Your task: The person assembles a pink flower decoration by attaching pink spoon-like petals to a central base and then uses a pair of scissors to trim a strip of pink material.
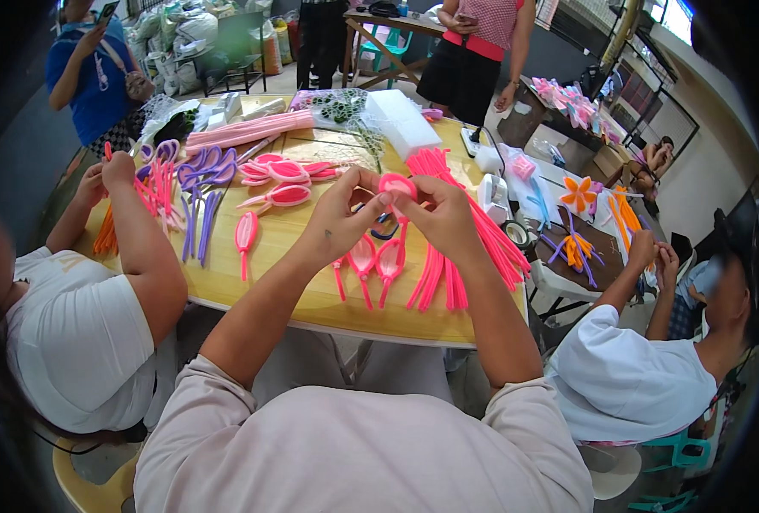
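Between my left hand and my right hand is a pink pipe-cleaner petal, pinched by the fingers of both and raised above the table. Its stem hangs down below my fingertips. Under my hands lie finished-looking pink petals with lighter centres and short stems. Scissors with dark blue handles are partly hidden behind my fingers. A single pink petal lies to the left of my left forearm. Beside my right wrist spreads a bundle of bright pink pipe cleaners, partly covered by my right arm.
Farther back on the wooden table are a pile of pink petals, purple petals, pale pink pipe cleaners and a white foam block. Black tape lies right. Co-workers sit on both sides; other people stand beyond the table.
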Demonstrator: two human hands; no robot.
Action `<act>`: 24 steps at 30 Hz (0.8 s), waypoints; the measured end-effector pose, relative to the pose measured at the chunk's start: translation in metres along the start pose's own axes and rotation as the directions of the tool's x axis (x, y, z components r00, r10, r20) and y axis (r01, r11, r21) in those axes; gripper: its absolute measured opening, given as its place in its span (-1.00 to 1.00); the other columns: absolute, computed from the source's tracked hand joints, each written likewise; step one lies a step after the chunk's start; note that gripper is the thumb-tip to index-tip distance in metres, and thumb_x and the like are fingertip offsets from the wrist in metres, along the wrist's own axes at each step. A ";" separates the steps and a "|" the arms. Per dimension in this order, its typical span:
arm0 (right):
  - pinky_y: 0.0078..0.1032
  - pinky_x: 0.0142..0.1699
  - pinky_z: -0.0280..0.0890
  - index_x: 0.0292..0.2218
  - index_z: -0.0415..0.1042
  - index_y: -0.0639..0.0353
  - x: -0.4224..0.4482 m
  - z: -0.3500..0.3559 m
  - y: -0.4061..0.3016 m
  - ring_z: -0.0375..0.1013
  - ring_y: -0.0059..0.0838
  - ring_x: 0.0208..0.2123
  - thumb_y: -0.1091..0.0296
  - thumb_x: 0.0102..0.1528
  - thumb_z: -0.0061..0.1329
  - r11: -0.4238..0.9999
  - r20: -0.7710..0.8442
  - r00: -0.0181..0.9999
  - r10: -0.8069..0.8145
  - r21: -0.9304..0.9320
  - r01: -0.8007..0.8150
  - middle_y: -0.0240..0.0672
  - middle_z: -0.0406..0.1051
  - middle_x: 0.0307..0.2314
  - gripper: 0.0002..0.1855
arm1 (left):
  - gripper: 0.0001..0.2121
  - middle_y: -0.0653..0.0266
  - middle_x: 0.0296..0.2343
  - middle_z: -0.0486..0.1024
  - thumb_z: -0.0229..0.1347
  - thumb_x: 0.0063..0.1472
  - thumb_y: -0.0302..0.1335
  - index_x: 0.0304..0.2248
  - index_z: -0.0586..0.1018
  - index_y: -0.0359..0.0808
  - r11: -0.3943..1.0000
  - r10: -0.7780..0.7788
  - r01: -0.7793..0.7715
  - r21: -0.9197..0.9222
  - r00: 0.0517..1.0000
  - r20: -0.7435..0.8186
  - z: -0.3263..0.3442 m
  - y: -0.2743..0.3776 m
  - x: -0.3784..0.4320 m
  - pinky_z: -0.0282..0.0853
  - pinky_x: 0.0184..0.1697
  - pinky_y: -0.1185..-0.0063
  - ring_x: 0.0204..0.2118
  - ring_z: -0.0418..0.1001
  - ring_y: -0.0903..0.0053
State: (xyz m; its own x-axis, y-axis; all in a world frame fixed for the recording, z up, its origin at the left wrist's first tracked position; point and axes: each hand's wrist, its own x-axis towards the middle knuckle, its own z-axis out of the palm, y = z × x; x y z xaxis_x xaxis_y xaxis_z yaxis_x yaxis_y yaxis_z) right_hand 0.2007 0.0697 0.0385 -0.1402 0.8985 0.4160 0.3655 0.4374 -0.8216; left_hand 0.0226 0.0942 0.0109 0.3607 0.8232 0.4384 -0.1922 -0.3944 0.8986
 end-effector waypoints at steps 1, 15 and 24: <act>-0.67 -0.45 0.27 -0.34 0.51 0.29 0.000 0.002 0.001 0.39 -0.72 -0.54 0.23 0.05 0.11 1.000 0.006 1.000 -0.004 0.005 0.004 -0.43 0.41 -0.59 -0.73 | -0.81 0.33 -0.36 0.39 0.06 0.24 -0.41 -0.26 0.40 -0.36 1.000 0.000 0.000 0.005 1.000 -0.007 0.000 0.000 0.000 0.43 -0.37 0.63 -0.34 0.41 0.67; -0.73 -0.47 0.26 -0.30 0.51 0.26 0.001 0.008 0.005 0.36 -0.79 -0.53 0.32 0.04 0.13 0.978 -0.201 0.979 0.003 0.205 0.039 -0.47 0.45 -0.52 -0.78 | -0.75 0.35 -0.41 0.49 0.00 0.29 -0.33 -0.21 0.47 -0.38 0.965 -0.147 0.166 -0.202 0.984 0.103 0.007 -0.003 -0.002 0.42 -0.29 0.69 -0.36 0.48 0.70; -0.73 -0.52 0.20 -0.33 0.53 0.24 0.002 0.011 0.013 0.30 -0.78 -0.58 0.36 0.00 0.16 0.989 -0.297 0.951 -0.090 0.089 0.121 -0.47 0.44 -0.55 -0.80 | -0.69 0.18 -0.43 0.54 -0.10 0.33 -0.29 -0.21 0.48 -0.42 0.943 -0.282 0.309 -0.121 0.939 0.197 0.009 -0.003 -0.003 0.49 -0.29 0.61 -0.39 0.56 0.53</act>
State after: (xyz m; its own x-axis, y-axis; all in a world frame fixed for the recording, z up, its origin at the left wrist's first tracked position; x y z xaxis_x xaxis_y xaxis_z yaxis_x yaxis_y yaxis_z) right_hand 0.1956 0.0778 0.0243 0.1074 0.8039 0.5850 0.2625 0.5446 -0.7966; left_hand 0.0304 0.0890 0.0064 0.5725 0.8038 0.1615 -0.1806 -0.0685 0.9812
